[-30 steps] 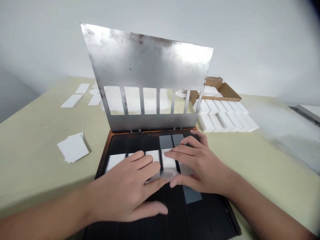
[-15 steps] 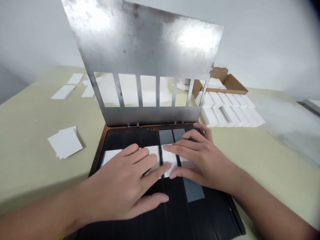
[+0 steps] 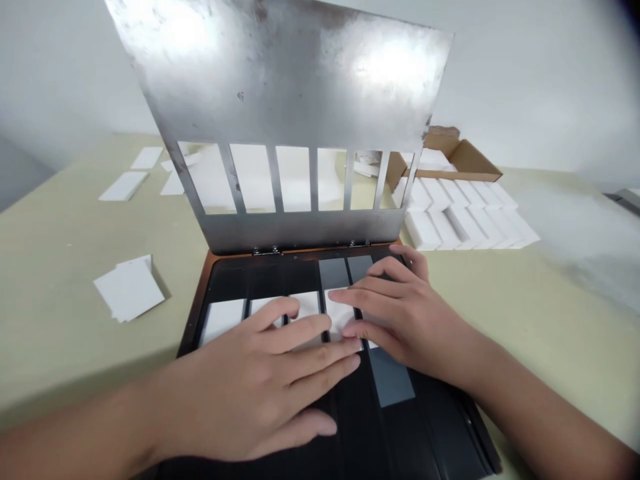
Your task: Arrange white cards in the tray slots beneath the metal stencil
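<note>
Several white cards lie in a row in the black slotted bed (image 3: 360,427) of a hinged frame. My left hand (image 3: 265,380) is stretched flat over the row, fingers apart, its fingertips at the lower edge of one white card (image 3: 340,313). On that same card rest the index finger and thumb of my right hand (image 3: 400,313), whose other fingers spread over the neighbouring slot. Neither hand lifts anything. Above the bed stands the raised metal plate (image 3: 300,87), with rectangular windows cut through it. My hands partly hide the cards beneath them.
Loose white cards (image 3: 133,290) lie on the table at left, with more behind them (image 3: 123,187). Rows of white card stacks (image 3: 470,227) stand at right, in front of an open cardboard box (image 3: 480,160).
My left hand's fingers have straightened and reached further right, onto the lower edge of the card. My right thumb has shifted slightly up on that card. The view has moved a little.
</note>
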A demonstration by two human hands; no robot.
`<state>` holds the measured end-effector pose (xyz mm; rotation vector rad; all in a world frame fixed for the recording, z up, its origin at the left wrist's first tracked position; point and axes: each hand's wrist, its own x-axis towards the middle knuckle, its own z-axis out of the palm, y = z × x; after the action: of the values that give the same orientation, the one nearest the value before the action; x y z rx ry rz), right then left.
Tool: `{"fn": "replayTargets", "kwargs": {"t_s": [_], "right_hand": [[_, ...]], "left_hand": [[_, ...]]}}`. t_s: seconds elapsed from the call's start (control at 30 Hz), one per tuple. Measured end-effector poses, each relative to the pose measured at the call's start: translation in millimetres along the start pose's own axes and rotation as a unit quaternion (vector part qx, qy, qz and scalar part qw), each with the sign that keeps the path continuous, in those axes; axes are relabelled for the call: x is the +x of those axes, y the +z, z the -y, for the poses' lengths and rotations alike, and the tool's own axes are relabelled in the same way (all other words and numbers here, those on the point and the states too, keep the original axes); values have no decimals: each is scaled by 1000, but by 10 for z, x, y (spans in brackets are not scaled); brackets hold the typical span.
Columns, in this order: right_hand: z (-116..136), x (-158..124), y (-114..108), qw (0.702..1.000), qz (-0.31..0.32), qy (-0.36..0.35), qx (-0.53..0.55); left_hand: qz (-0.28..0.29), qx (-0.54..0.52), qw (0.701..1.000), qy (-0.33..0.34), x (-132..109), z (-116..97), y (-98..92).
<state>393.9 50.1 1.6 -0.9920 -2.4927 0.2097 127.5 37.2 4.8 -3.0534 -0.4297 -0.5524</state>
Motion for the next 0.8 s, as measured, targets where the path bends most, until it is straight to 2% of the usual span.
{"fn": "replayTargets", "kwargs": {"t_s": [0.3, 0.53, 0.73, 0.8], "right_hand": [[22, -9, -52, 999, 30, -10, 15], [37, -1, -18, 1000, 22, -13, 0], [27, 3, -5, 999, 35, -3, 7], [22, 2, -2, 999, 32, -7, 6]], "left_hand": [[-3, -7, 998, -57, 14, -8, 5], [-8, 8, 995, -100, 5, 3, -4], [8, 29, 993, -112, 15, 20, 2], [-1, 37, 992, -118, 2, 16, -8]]}}
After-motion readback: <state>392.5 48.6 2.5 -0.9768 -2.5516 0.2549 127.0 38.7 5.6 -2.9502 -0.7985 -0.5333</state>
